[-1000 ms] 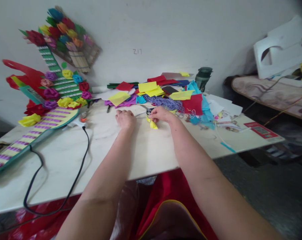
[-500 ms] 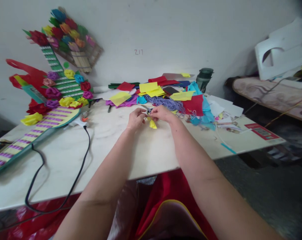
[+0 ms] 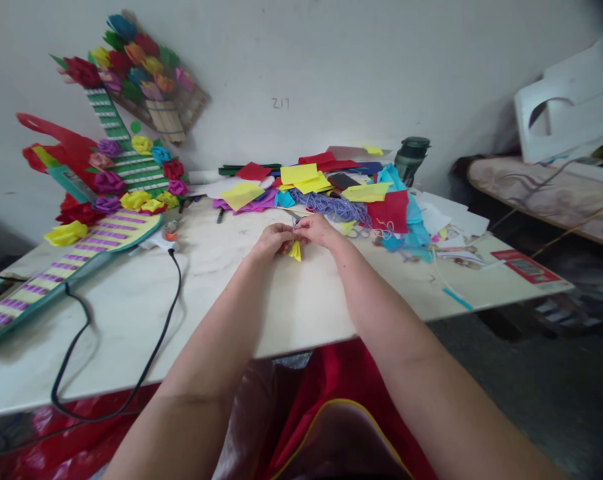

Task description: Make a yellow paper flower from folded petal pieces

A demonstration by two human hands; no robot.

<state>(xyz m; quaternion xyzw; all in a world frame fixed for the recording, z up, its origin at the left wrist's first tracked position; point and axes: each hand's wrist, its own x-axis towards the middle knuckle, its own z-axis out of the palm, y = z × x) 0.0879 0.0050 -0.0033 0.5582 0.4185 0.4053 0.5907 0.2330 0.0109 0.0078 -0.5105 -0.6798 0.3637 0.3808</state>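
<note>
Purple yarn [image 3: 331, 207] nr R hand [image 3: 314, 230].

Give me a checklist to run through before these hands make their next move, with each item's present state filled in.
1. Right hand at the gathered top of the yellow paper: ok.
2. Left hand brought in against the right hand: ok, they meet above the paper's loose end.
3. Thread secure around the paper: cannot tell, the hands hide that spot.
4. Scissors well clear of the hands: not ok, they lie right behind them, partly hidden.
5. Black cable away from the hands: ok, it loops well off to the left.
6. Green bottle capped: ok, its lid is on.
</note>
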